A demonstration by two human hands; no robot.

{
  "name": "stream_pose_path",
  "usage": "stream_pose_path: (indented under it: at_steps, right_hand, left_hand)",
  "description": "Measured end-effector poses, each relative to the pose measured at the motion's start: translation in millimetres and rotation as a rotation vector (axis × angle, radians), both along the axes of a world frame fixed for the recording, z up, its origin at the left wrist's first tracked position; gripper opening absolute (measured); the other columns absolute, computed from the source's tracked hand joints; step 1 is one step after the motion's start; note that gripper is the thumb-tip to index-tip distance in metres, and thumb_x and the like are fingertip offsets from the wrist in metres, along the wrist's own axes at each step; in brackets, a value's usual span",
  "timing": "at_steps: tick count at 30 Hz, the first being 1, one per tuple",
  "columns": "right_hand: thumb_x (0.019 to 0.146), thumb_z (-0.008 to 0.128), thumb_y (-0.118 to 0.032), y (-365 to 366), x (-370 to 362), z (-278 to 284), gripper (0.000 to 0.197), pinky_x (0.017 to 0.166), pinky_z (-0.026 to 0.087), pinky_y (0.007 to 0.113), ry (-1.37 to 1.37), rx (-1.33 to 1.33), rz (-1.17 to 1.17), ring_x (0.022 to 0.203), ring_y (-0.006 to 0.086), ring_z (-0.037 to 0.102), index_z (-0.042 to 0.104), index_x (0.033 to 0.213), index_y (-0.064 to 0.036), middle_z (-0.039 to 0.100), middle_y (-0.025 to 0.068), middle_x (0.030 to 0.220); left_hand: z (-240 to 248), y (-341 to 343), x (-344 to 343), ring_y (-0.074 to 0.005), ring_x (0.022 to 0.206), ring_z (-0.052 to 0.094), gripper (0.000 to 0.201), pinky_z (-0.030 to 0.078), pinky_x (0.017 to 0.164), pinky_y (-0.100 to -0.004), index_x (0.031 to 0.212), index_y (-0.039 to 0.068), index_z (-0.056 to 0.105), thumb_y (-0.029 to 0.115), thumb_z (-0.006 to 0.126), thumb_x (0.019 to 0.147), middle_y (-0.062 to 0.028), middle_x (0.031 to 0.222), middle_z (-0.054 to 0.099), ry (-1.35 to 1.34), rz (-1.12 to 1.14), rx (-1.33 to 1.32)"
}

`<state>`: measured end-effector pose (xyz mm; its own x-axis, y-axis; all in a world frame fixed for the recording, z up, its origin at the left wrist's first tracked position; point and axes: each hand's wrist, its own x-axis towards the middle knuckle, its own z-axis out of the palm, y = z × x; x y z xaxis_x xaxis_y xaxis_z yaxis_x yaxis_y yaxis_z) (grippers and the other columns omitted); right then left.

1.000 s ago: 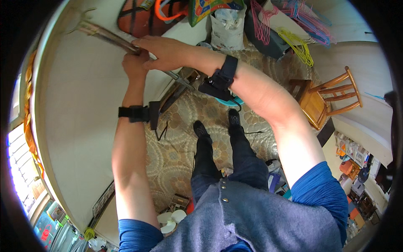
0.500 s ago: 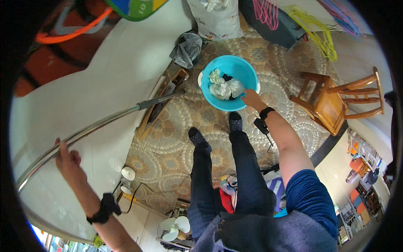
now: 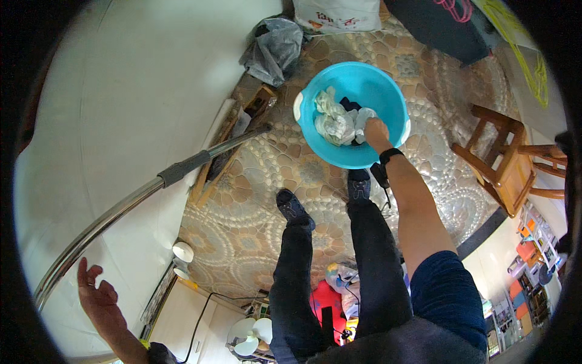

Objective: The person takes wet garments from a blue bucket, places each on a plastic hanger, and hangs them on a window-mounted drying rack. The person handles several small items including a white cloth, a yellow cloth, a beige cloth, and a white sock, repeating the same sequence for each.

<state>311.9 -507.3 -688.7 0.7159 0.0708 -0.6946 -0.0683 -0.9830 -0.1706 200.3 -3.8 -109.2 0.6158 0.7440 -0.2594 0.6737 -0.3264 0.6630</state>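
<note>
Right hand down in the turquoise basin on the pebble-patterned floor, fingers buried in the wet cloths (grip itself hidden). Left hand open, empty, fingers spread, just below the metal rail. Wooden chair nearby.

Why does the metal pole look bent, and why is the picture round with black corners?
Head view: the fisheye lens curves the metal pole and blacks out the corners; daylight glares off the pale wall; the turquoise basin and right hand stay sharp.
</note>
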Motion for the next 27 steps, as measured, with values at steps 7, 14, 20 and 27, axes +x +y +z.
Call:
stream_pose_path:
  at_steps: [7, 14, 20, 27]
  right_hand:
    - [0.076, 0.066, -0.018, -52.4, -26.5, 151.8, 0.035, 0.073, 0.051, 0.048, 0.013, 0.404, 0.055, 0.086, 0.0433, 0.062, 0.066, 0.106, -0.0015, 0.065, 0.0237, 0.101]
    - [0.09, 0.056, -0.012, -32.1, -21.9, 448.4, 0.015, 0.069, 0.043, 0.027, 0.322, 1.09, -0.345, 0.077, 0.0093, 0.051, 0.061, 0.098, -0.0004, 0.057, 0.002, 0.081]
    - [0.089, 0.061, -0.011, 2.7, 5.3, 680.3, 0.02, 0.065, 0.044, 0.021, 0.602, 1.482, -0.149, 0.078, 0.0041, 0.053, 0.06, 0.106, -0.0005, 0.058, -0.0034, 0.088]
    - [0.072, 0.064, -0.002, -49.5, 83.8, 813.5, 0.018, 0.065, 0.049, 0.04, -0.781, 0.612, 0.573, 0.077, 0.0348, 0.061, 0.061, 0.09, -0.0038, 0.061, 0.0144, 0.082]
  left_hand:
    - [-8.8, -83.5, -33.6, -0.0037, 0.062, 0.045, 0.038, 0.034, 0.05, -0.0173, 0.119, 0.0, 0.057, 0.01, 0.06, 0.082, 0.0001, 0.084, 0.056, 0.36, -0.04, -0.251]
    - [20.9, -212.2, -21.6, -0.0075, 0.082, 0.056, 0.05, 0.047, 0.071, -0.0217, 0.122, -0.002, 0.053, 0.011, 0.075, 0.078, -0.0039, 0.096, 0.058, 0.427, -0.477, -0.768]
    - [78.0, -292.1, 55.8, -0.028, 0.107, 0.059, 0.055, 0.047, 0.089, -0.0357, 0.118, 0.0, 0.057, 0.006, 0.078, 0.067, -0.0159, 0.12, 0.06, -0.111, -0.966, -0.174]
    - [270.0, -234.4, 61.9, -0.0029, 0.064, 0.041, 0.013, 0.035, 0.055, -0.021, 0.074, 0.002, 0.058, 0.004, 0.067, 0.083, 0.0067, 0.067, 0.047, -0.346, -0.783, -0.231]
